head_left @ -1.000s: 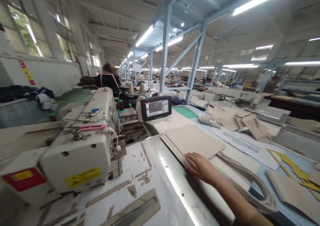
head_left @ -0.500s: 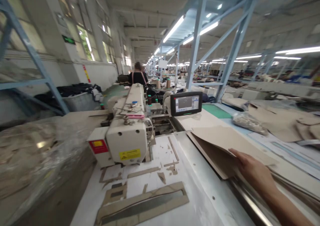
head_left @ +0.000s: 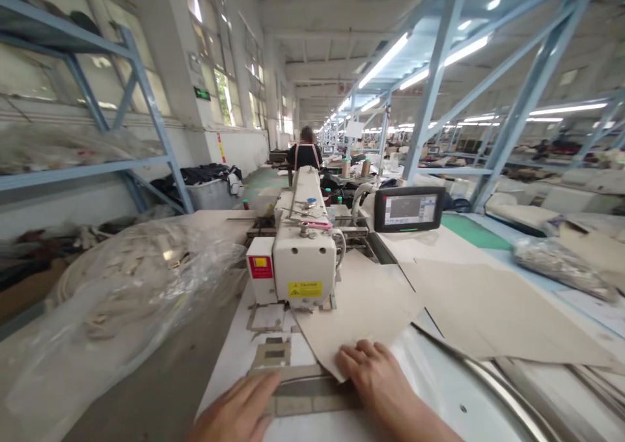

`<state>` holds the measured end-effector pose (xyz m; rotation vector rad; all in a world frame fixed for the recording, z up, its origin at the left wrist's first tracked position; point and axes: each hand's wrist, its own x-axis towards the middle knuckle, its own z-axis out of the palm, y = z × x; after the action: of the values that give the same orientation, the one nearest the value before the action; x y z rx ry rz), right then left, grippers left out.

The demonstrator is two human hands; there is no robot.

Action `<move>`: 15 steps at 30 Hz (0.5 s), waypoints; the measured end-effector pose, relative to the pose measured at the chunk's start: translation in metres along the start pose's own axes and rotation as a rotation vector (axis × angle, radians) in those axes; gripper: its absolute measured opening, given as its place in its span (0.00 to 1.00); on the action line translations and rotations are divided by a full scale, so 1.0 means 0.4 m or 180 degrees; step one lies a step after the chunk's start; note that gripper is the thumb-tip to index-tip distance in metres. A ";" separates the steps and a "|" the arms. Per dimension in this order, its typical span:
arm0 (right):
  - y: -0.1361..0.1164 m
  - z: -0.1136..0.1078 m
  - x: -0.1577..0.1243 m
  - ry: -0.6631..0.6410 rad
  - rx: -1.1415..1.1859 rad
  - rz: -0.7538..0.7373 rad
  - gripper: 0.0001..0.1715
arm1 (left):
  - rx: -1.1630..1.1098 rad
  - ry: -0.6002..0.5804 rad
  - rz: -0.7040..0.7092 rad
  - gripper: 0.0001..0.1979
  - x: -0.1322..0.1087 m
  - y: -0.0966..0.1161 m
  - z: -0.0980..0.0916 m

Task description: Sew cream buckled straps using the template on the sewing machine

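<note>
You, at a garment factory's sewing floor: an industrial sewing machine (head_left: pixel 303 260), thread cones (head_left: pixel 346 167), steel racks (head_left: pixel 152 123) and rows of stations under fluorescent lights (head_left: pixel 383 61).

Near passage: white bench (head_left: pixel 228 364) shows in a narrow strip between the left hand (head_left: pixel 235 408) and the plastic bag of cut pieces (head_left: pixel 137 286).
Near obstacle: a beige template strip (head_left: pixel 312 390) lies across the bench between the left hand and the right hand (head_left: pixel 375 377).
Far obstacle: the sewing machine head (head_left: pixel 303 260) stands straight ahead, and a beige sheet (head_left: pixel 359 312) reaches from it to the right hand.
Right passage: white bench (head_left: pixel 439 390) shows right of the right hand, up to a curved metal rail (head_left: pixel 508 383).
Right obstacle: a second beige sheet (head_left: pixel 493 312) spreads beyond that, nearly meeting the first, below a touchscreen (head_left: pixel 409 209).
</note>
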<state>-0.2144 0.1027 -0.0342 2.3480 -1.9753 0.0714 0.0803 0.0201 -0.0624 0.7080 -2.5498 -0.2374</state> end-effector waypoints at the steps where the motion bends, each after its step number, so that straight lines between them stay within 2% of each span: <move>1: -0.035 0.014 0.015 -0.0027 0.0006 -0.0050 0.11 | 0.0030 -0.0194 0.0108 0.35 0.039 0.032 0.023; 4: -0.116 0.048 0.049 -0.0179 0.0117 -0.0015 0.17 | 0.0240 -0.0487 0.0029 0.33 0.145 0.118 0.084; 7: -0.131 0.037 0.033 -0.0247 0.0485 -0.0154 0.26 | 0.0391 -0.0802 -0.0166 0.28 0.190 0.137 0.106; 9: -0.093 -0.008 -0.010 -0.0352 0.0838 -0.0549 0.32 | 0.0492 -0.0883 -0.0152 0.27 0.185 0.107 0.097; 11: -0.023 -0.069 -0.061 -0.0480 0.1157 -0.0705 0.31 | 0.0579 -0.0787 -0.0091 0.27 0.169 0.055 0.079; 13: 0.064 -0.117 -0.099 -0.0267 0.1177 -0.0242 0.29 | 0.0671 -0.0556 -0.0134 0.24 0.158 -0.001 0.061; 15: 0.148 -0.128 -0.112 -0.0180 0.1043 0.0227 0.30 | 0.0780 -0.0328 -0.0203 0.22 0.159 -0.046 0.050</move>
<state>-0.2798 0.1410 0.0146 2.4903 -2.2232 0.3630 0.0309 -0.0282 -0.0593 0.8898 -2.6854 0.0198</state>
